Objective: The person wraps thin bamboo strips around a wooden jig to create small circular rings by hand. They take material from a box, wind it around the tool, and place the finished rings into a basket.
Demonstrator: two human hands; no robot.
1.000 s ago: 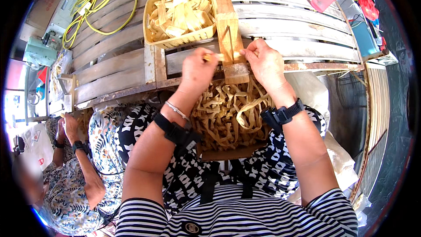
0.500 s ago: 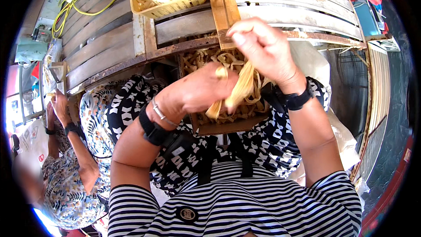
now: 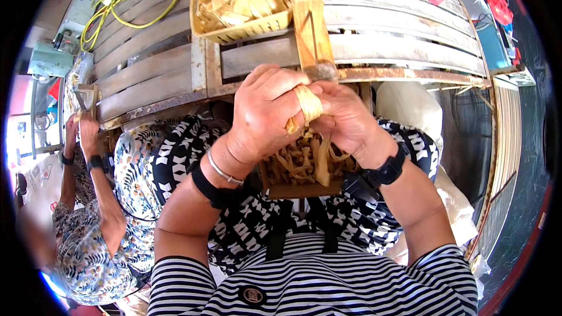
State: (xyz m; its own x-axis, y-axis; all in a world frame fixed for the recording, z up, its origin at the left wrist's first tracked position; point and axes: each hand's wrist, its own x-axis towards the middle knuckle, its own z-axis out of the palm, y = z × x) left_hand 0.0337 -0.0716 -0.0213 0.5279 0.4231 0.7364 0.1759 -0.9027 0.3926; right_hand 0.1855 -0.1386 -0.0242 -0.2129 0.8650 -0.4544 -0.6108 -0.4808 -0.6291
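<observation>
Left hand (image 3: 263,111) curled in a fist, right hand (image 3: 346,118) pressed up against it: the two are together, both clamped on one pale yellow, flat, fibrous-looking strip (image 3: 310,104). It lies across the thumb side of the left fist, a folded end poking out below; whether it circles a finger I cannot tell, as the right fingertips are partly hidden. Under it is an open brown cardboard box (image 3: 304,192) with a tangle of curled tan strips (image 3: 287,165), and just beyond is a light-brown wooden block (image 3: 305,32) with a dark slit, at the edge of a grey slatted wooden table (image 3: 404,20). The strip looks very light, thin and pliant, yet with some spring, so a slack grip would probably let a fold open. Its surface seems dry rather than slippery; lengthwise it should bear a pull, but a sharp sideways twist could split it. Best to pinch the layers flat between thumb and forefinger, near the end, pressing across the full width. Similar flat yellow pieces (image 3: 246,0) fill a pale yellow, slotted plastic basket (image 3: 252,30) beyond the left hand.
</observation>
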